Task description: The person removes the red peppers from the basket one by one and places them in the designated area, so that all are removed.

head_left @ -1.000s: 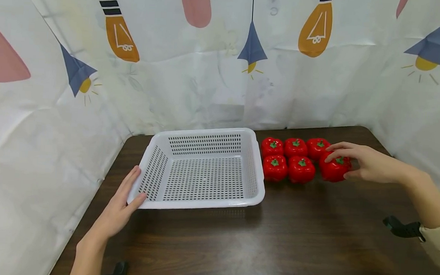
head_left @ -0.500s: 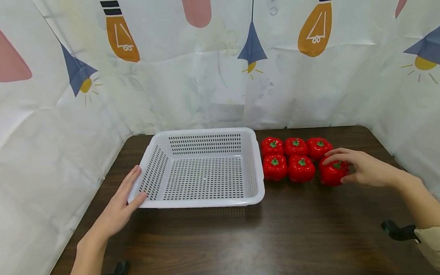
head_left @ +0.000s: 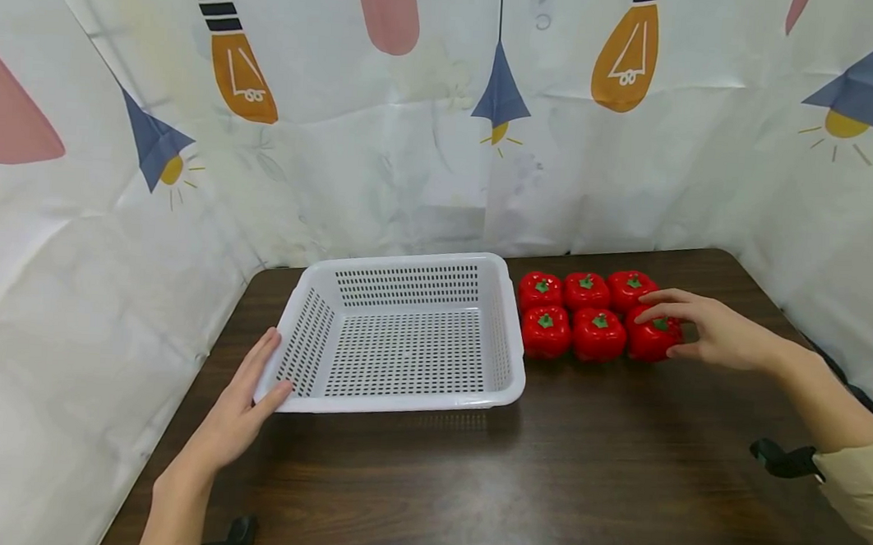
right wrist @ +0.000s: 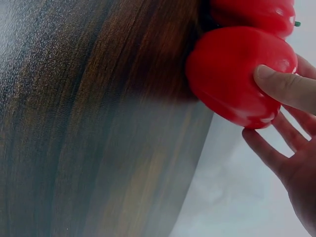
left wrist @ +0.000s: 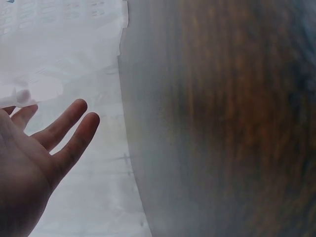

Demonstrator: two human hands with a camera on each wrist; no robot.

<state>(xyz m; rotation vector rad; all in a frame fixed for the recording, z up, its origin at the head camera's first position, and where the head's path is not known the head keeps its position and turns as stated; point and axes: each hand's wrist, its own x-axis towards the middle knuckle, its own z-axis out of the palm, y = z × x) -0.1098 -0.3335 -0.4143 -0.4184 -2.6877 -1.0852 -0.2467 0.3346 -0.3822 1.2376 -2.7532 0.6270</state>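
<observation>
A white perforated plastic basket (head_left: 400, 404) sits on the dark wooden table. My left hand (head_left: 227, 418) rests against its near left corner, thumb at the front rim, fingers along the left side. In the left wrist view, two fingers (left wrist: 74, 143) of it stand out fairly straight. To the basket's right stand several red bell peppers (head_left: 598, 337) with green stems, in two rows. My right hand (head_left: 725, 333) grips the near right bell pepper (head_left: 648, 341) from its right side. The right wrist view shows the thumb pressed on this pepper (right wrist: 222, 74), which touches a neighbouring pepper (right wrist: 252, 12).
Behind the table (head_left: 470, 488) hangs a white cloth (head_left: 412, 164) printed with lamps and bulbs. It also runs along the left and right sides. Black straps (head_left: 785, 459) are near both wrists.
My right hand has shifted the near right pepper slightly left, closing the gap to the pepper beside it. The left hand and basket stay put.
</observation>
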